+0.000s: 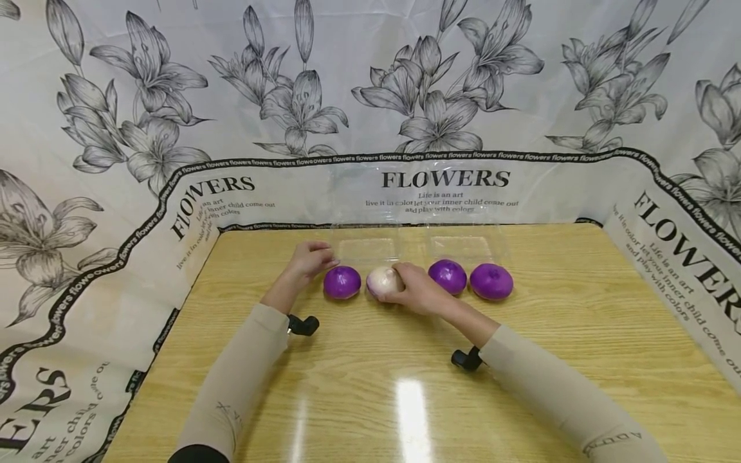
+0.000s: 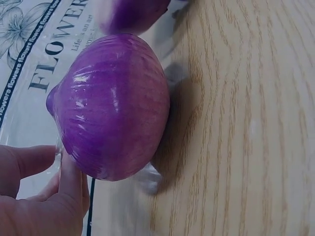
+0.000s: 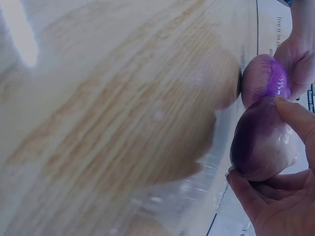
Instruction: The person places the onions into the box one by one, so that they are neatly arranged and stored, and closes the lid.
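Note:
Near the middle of the table, my right hand (image 1: pixel 419 290) grips a white-and-purple onion (image 1: pixel 382 283) between thumb and fingers. Just left of it sits a purple onion (image 1: pixel 342 283), large in the left wrist view. Beside that onion my left hand (image 1: pixel 309 260) pinches a thin clear edge between thumb and forefinger, seemingly the left clear plastic box (image 1: pixel 367 249). How deep these two onions sit in the box cannot be told. To the right, another purple onion (image 1: pixel 449 276) and a flatter purple onion (image 1: pixel 492 281) stand side by side at a second clear plastic box (image 1: pixel 463 246).
The wooden table (image 1: pixel 370 360) stretches toward me, with glare at its front. A white cloth (image 1: pixel 301 193) printed with flowers and lettering hangs round the back and sides. Both boxes stand close to the back edge, and their clear walls are hard to see.

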A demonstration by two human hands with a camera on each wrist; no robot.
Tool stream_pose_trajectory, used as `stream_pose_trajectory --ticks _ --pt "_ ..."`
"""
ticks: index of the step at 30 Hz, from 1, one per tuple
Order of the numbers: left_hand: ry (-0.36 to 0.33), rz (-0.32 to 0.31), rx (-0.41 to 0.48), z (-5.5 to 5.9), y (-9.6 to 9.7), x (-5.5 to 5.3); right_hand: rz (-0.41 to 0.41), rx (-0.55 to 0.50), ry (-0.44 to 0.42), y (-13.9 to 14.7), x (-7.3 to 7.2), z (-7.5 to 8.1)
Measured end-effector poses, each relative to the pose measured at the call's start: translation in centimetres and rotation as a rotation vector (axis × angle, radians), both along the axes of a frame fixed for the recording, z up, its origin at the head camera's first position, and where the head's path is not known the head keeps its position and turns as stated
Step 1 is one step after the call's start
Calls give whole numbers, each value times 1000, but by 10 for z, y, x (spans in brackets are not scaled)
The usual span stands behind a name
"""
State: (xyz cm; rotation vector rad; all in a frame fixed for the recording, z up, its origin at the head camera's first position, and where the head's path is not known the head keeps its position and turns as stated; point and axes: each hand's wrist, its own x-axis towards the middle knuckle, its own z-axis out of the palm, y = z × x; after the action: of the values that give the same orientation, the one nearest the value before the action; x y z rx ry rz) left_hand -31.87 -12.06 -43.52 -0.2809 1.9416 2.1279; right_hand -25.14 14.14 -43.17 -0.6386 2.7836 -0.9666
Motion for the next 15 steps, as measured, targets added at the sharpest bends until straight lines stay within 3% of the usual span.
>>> stream_pose_trajectory --ticks 15 --pt "-11 -10 5 -3 -3 -4 49 -48 18 0 -1 24"
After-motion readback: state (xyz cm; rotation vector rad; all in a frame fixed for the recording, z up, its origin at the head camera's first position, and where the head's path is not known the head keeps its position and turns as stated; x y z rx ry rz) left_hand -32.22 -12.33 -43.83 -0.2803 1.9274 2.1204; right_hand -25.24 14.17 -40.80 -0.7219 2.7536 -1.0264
